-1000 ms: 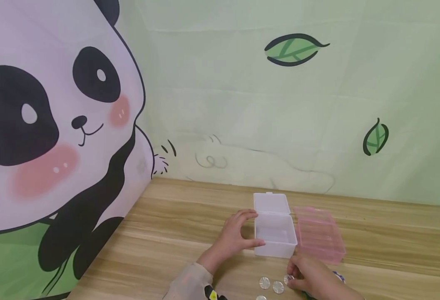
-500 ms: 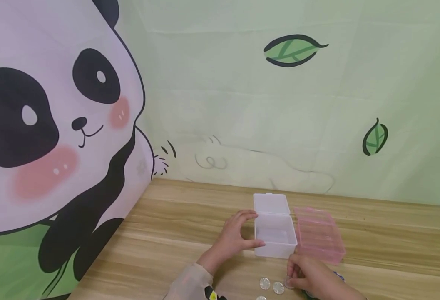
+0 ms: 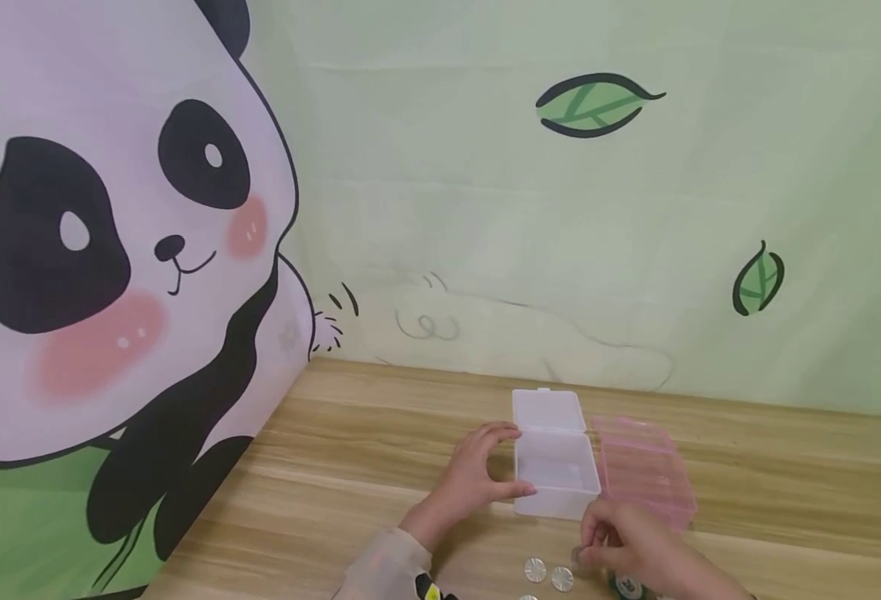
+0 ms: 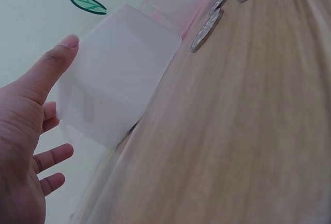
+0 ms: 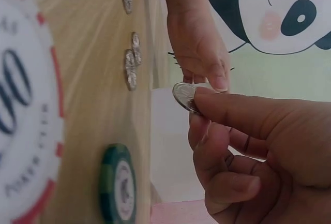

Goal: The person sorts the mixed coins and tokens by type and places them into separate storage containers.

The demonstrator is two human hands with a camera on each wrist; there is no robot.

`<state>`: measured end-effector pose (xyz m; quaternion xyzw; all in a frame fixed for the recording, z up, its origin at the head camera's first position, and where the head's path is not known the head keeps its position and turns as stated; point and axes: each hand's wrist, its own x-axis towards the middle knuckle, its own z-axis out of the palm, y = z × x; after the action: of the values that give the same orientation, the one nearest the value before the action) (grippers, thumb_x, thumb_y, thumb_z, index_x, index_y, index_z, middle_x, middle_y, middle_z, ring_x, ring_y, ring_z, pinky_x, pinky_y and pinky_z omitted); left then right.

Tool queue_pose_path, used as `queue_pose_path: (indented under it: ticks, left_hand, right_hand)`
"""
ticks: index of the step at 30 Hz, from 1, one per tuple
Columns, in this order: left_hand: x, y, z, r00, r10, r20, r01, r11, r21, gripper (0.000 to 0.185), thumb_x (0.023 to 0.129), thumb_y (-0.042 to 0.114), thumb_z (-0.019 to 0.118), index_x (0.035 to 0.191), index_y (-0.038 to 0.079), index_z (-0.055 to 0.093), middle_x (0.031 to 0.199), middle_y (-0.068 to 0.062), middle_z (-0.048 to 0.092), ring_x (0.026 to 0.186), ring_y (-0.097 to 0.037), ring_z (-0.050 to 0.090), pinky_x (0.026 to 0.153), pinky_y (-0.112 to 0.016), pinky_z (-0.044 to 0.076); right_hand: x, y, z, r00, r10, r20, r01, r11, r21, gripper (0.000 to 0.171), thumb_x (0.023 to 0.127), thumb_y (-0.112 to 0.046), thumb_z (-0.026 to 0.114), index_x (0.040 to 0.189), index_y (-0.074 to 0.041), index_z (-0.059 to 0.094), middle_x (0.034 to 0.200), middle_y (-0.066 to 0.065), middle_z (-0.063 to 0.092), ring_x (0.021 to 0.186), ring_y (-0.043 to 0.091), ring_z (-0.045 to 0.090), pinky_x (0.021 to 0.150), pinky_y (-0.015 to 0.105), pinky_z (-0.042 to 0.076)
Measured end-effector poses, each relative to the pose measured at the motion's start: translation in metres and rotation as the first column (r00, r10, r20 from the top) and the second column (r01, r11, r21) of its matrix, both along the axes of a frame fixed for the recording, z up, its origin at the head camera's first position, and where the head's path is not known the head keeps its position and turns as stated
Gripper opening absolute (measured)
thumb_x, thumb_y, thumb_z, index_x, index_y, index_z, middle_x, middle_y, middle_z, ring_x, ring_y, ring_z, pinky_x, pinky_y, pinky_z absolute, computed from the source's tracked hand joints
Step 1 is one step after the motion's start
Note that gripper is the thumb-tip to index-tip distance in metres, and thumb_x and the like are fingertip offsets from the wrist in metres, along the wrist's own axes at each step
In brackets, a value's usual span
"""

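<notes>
A white plastic box [image 3: 556, 502] stands on the table with its lid [image 3: 547, 410] swung back. My left hand [image 3: 478, 467] holds the box at its left side, thumb at the front corner and fingers at the back one. In the left wrist view the thumb [image 4: 56, 63] reaches the box's wall. Between thumb and forefinger my right hand [image 3: 623, 542] pinches a silver coin [image 5: 183, 95], raised above the table just in front of the box. Several more silver coins [image 3: 534, 569] lie on the table left of that hand.
Against the white box's right side stands a translucent pink box [image 3: 646, 475]. A green poker chip [image 5: 119, 182] and a white-and-red poker chip [image 5: 26, 110] are near my right hand. A green backdrop [image 3: 440, 167] with a panda rises behind the table.
My right hand has picked the silver coin up off the table and lifted it slightly. A green chip has come into sight beneath that hand. The left hand keeps its place on the box.
</notes>
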<state>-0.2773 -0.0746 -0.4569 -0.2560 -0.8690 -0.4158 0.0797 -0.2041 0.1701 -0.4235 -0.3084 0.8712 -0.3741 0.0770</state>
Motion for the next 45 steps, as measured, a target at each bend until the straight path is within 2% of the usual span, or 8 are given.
queue_pose_path:
  ticks: [4,11,14,23,31,35,38,45]
  left_hand:
    - [0.000,0.001,-0.001,1.000,-0.005,-0.002,0.005,1.000,0.001,0.071,0.070,0.037,0.084,0.130,0.012,0.055,0.140,-0.001,0.053,0.132,-0.022,0.047,0.111,-0.052,0.032]
    - [0.000,0.002,-0.002,1.000,-0.003,0.001,0.003,1.000,0.004,0.071,0.070,0.037,0.084,0.130,0.012,0.055,0.140,-0.001,0.053,0.132,-0.022,0.047,0.111,-0.053,0.032]
    - [0.000,0.001,-0.001,1.000,0.000,0.002,0.000,1.000,0.004,0.071,0.070,0.037,0.084,0.130,0.012,0.055,0.140,-0.001,0.053,0.132,-0.022,0.047,0.110,-0.053,0.033]
    - [0.000,0.001,0.001,1.000,0.002,0.006,-0.002,1.000,0.004,0.071,0.071,0.036,0.083,0.130,0.011,0.055,0.141,-0.001,0.053,0.132,-0.023,0.047,0.111,-0.053,0.032]
    - [0.001,0.000,0.000,1.000,-0.005,0.000,0.005,1.000,0.001,0.071,0.072,0.039,0.082,0.131,0.011,0.055,0.141,-0.003,0.052,0.132,-0.025,0.046,0.110,-0.055,0.033]
    - [0.000,0.000,0.000,1.000,0.000,-0.008,0.000,1.000,-0.009,0.070,0.072,0.039,0.082,0.131,0.012,0.055,0.141,-0.002,0.053,0.132,-0.024,0.047,0.109,-0.055,0.033]
    - [0.001,0.000,0.001,1.000,0.004,-0.004,-0.004,1.000,-0.012,0.070,0.072,0.039,0.082,0.130,0.012,0.056,0.141,-0.002,0.053,0.132,-0.024,0.047,0.110,-0.055,0.033]
    - [0.002,0.000,0.001,1.000,0.008,-0.011,-0.008,1.000,-0.003,0.070,0.071,0.038,0.083,0.130,0.012,0.056,0.140,-0.002,0.054,0.131,-0.023,0.048,0.110,-0.054,0.033]
  right_hand:
    - [-0.002,0.002,0.003,1.000,0.010,0.023,-0.009,0.999,-0.031,0.017,0.087,-0.025,0.068,0.083,-0.013,0.057,0.073,-0.012,0.054,0.059,-0.004,0.043,0.051,0.019,0.039]
    - [-0.013,0.003,0.009,0.987,0.023,-0.161,-0.036,0.996,-0.080,0.015,0.084,-0.017,0.071,0.080,-0.013,0.056,0.069,-0.010,0.055,0.059,-0.007,0.040,0.048,0.017,0.037]
    - [-0.017,0.002,0.014,0.983,0.014,-0.184,-0.030,0.996,-0.085,0.015,0.084,-0.015,0.071,0.080,-0.012,0.057,0.068,-0.009,0.055,0.060,-0.008,0.041,0.048,0.017,0.039]
    - [-0.027,-0.007,0.034,0.987,-0.073,-0.145,0.071,0.997,-0.018,0.015,0.086,-0.021,0.070,0.080,-0.012,0.058,0.070,-0.009,0.057,0.059,-0.004,0.044,0.050,0.018,0.040]
    - [-0.037,-0.018,0.041,0.955,-0.163,-0.248,0.191,0.977,0.093,0.014,0.086,-0.026,0.070,0.079,-0.020,0.059,0.072,-0.012,0.058,0.066,-0.003,0.047,0.058,0.017,0.041]
    - [-0.045,-0.024,0.040,0.949,-0.190,-0.250,0.235,0.958,0.163,0.014,0.086,-0.033,0.068,0.079,-0.025,0.059,0.072,-0.015,0.058,0.066,-0.002,0.048,0.060,0.018,0.039]
    - [-0.052,-0.028,0.038,0.957,-0.169,-0.236,0.215,0.959,0.185,0.014,0.088,-0.032,0.067,0.079,-0.024,0.060,0.073,-0.014,0.059,0.066,-0.001,0.047,0.061,0.018,0.039]
    - [-0.070,-0.038,0.027,0.988,-0.103,-0.114,0.114,0.988,0.103,0.013,0.086,-0.008,0.068,0.080,-0.008,0.057,0.075,-0.002,0.059,0.063,0.004,0.048,0.055,0.018,0.043]
